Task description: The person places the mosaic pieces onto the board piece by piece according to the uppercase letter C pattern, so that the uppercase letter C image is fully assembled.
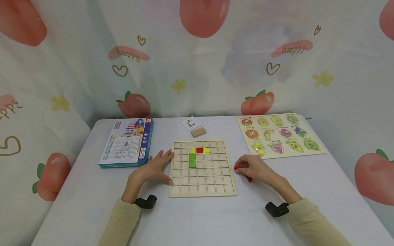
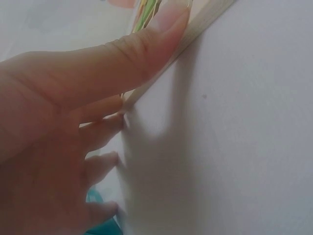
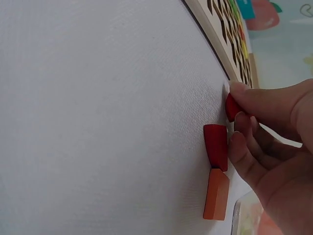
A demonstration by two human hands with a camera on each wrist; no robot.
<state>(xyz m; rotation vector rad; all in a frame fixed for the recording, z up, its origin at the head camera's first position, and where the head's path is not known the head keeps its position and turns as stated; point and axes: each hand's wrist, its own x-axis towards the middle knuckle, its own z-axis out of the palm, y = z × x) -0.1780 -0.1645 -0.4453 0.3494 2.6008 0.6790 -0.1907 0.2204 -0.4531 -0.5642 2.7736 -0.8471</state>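
A wooden grid board [image 1: 203, 189] lies on the white table. In its upper cells sit a red square [image 1: 199, 150] between two yellow curved pieces [image 1: 207, 150], and two green squares [image 1: 192, 164] below the left one. My left hand [image 1: 155, 168], fingers spread, touches the board's left edge with thumb and fingertips. To the right of the board my right hand [image 1: 253, 167] pinches a small red block [image 3: 234, 108] between thumb and fingers, low over the table. Beside these fingers, in the right wrist view, another red block [image 3: 216, 146] adjoins an orange-red block [image 3: 216, 195].
Behind the board lie a pattern card [image 1: 191, 123] and a plain wooden block [image 1: 198, 132]. A blue-and-white box [image 1: 123, 147] is at the left. A fruit picture board [image 1: 271, 136] lies at the back right. A patterned cloth [image 1: 203, 75] hangs behind the table.
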